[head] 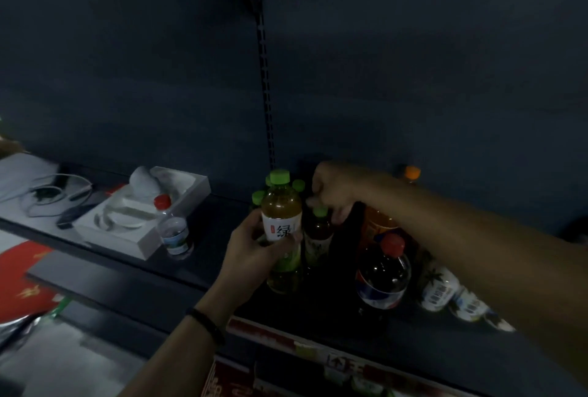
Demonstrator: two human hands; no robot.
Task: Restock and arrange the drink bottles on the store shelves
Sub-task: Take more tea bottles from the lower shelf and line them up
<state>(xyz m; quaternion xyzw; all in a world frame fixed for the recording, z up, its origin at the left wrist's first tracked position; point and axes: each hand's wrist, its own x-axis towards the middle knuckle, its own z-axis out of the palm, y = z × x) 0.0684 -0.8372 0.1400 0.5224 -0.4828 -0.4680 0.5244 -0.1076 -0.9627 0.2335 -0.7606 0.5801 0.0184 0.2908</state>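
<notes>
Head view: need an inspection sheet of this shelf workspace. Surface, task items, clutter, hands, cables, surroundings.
Surface: dark shelf, dimly lit.
Job's things: green tea bottle upright among other green-capped bottles; cola bottle to its right; orange-capped bottle at the back; white-labelled bottles far right.
Clutter: white moulded tray; small water bottle beside it.
Hands: left hand grips the green tea bottle; right hand curled over a dark tea bottle, grip unclear.
Cables: white cable looped at left.
Surroundings: slotted upright on dark back panel; price strip on shelf edge.
</notes>
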